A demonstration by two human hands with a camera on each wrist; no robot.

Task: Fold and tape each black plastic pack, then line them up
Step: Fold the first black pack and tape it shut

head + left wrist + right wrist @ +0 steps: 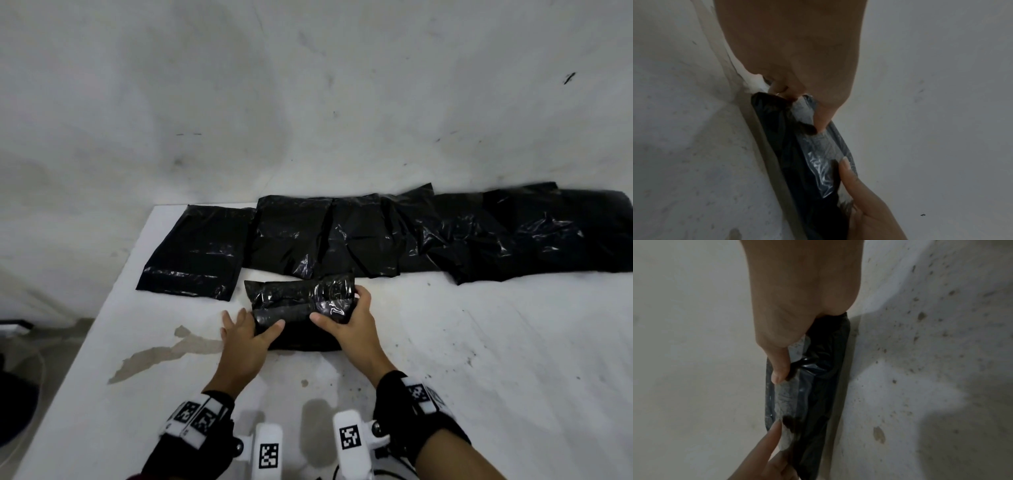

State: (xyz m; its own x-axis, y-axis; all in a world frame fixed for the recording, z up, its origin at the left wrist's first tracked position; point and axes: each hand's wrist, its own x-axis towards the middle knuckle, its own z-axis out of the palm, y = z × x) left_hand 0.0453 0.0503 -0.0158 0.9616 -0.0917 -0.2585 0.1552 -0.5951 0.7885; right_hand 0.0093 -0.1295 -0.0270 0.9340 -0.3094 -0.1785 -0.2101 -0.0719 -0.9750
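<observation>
A folded black plastic pack [298,329] lies on the white table [462,342] in front of me, with clear tape [329,294] shining across its top. My left hand [257,322] grips its left end, thumb on top. My right hand [339,305] grips the right end, thumb on top and fingers curled over the far edge. In the left wrist view my left hand [803,107] pinches the pack [785,146] by the tape [818,155]. The right wrist view has my right hand [807,345] holding the pack [824,386].
Several black plastic packs [195,253] lie side by side along the table's far edge, overlapping toward the right [479,236]. A brownish stain [171,349] marks the table near its left edge, with floor beyond. A pale wall [308,102] rises behind.
</observation>
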